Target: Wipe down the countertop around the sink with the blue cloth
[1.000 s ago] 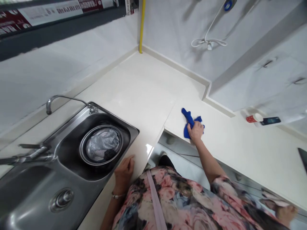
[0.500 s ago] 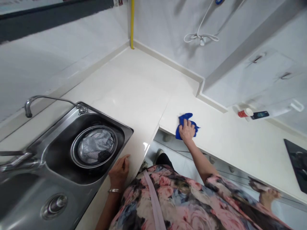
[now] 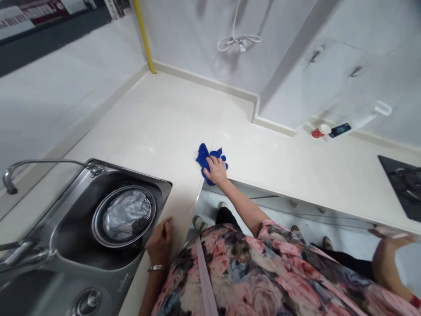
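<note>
My right hand [image 3: 216, 170] presses down on a crumpled blue cloth [image 3: 204, 159] at the inner corner of the cream L-shaped countertop [image 3: 171, 118], fingers closed over it. My left hand [image 3: 160, 243] lies on the counter's front edge beside the steel sink [image 3: 82, 228], fingers resting flat and holding nothing. A round metal strainer basket [image 3: 124, 216] with a crumpled plastic bag in it sits in the sink bowl.
A curved tap [image 3: 39, 166] rises behind the sink. By the right wall stand a red-and-white cup [image 3: 320, 131] and a dark phone [image 3: 340, 130]. A black hob [image 3: 403, 184] lies at far right. A yellow pipe [image 3: 144, 37] runs up the back corner. A white cable [image 3: 238, 39] hangs on the wall.
My right hand has slid the blue cloth leftward along the counter to the inner corner. The view has swung to the right; my left hand stays by the sink.
</note>
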Demonstrator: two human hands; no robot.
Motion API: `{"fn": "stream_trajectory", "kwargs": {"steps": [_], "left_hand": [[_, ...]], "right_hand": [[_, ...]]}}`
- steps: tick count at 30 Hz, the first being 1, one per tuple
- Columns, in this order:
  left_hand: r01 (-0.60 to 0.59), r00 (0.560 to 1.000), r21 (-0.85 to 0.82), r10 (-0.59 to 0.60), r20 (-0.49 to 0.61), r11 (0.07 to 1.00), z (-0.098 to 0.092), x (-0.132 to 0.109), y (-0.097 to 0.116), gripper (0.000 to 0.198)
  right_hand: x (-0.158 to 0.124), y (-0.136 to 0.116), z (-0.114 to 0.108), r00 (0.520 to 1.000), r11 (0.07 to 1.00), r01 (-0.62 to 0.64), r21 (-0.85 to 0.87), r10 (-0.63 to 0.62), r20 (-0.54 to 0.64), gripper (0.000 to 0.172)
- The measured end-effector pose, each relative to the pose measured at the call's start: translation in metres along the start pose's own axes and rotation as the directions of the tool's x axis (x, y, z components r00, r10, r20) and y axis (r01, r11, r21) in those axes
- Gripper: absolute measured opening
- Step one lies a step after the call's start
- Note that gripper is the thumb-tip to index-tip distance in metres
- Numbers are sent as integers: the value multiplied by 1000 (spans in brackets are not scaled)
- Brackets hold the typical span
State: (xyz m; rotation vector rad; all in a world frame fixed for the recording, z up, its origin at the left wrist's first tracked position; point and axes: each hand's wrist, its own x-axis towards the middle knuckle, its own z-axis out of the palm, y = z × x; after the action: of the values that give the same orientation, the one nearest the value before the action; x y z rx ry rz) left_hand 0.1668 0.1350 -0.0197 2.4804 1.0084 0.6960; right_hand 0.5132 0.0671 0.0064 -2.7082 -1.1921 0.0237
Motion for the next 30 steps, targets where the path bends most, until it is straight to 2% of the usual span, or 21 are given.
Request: {"fn": "stream_trajectory", "kwargs": {"steps": [5,10,13,16,20,22,24,26,30], "left_hand": [[10,1000,7,-11,21,1000,0,1,0,36],[19,1000,-15,-19,18,1000,2,-1,2,33],[18,1000,-37,-18,17,999,4,-3,0,34],[31,999,-46,-30,22,998,7,-5,-1,33],[51,999,-58,-51,3,997,8,-6,2,32],[51,999,-70,-51,-2,996,7,-6,3,32],[47,999,-83,-47,2,995,6,-6,5,32],[59,998,-94,-58,11,994,5,-6,6,31],[85,996,-116,-81,36,990,4,-7,9,31]], "right_hand": [[-43,79,-8,982,984,-175,-31,172,-82,55],[-107,167,-22,932,936,-339,-94,320,-172,53],[-140,209,-29,881,882,-452,-130,419,-220,54],[-145,226,-30,800,799,-585,-141,539,-264,55],[-104,206,-25,665,680,-727,-95,663,-344,56],[-72,185,-21,650,678,-733,-61,670,-359,53],[-39,159,-17,692,728,-685,-36,634,-346,51],[-8,127,-14,764,798,-602,-23,567,-307,52],[36,44,-7,900,915,-404,-13,395,-182,56]]}}
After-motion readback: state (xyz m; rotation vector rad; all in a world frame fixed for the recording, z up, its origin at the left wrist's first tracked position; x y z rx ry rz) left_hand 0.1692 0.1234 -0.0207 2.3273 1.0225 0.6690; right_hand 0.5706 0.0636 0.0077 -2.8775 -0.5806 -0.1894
